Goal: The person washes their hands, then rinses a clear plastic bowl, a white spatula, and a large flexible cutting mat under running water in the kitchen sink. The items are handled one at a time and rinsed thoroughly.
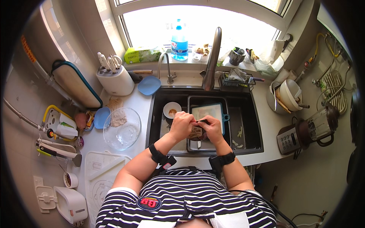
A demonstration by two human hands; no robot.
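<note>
Over the middle of the black sink (pixel 242 114), my left hand (pixel 182 125) and my right hand (pixel 211 128) meet at a small dark packet (pixel 196 132) with light writing. The fingers of both hands pinch its upper edge, and its lower part hangs between them. Below the hands stands an inner basin (pixel 207 98), in which a cutting board (pixel 209 111) with a teal rim leans. A white handle (pixel 199 144) shows near the basin's front edge. To the left, a small white bowl (pixel 172 110) with brownish contents sits in the sink.
Left on the counter are a clear glass bowl (pixel 122 136), blue dishes (pixel 149 85) and a knife block (pixel 115 79). The tall faucet (pixel 212 62) rises behind the sink. At the right stand a blender (pixel 306 129) and stacked pots (pixel 285 97). Green scraps (pixel 239 131) lie in the sink.
</note>
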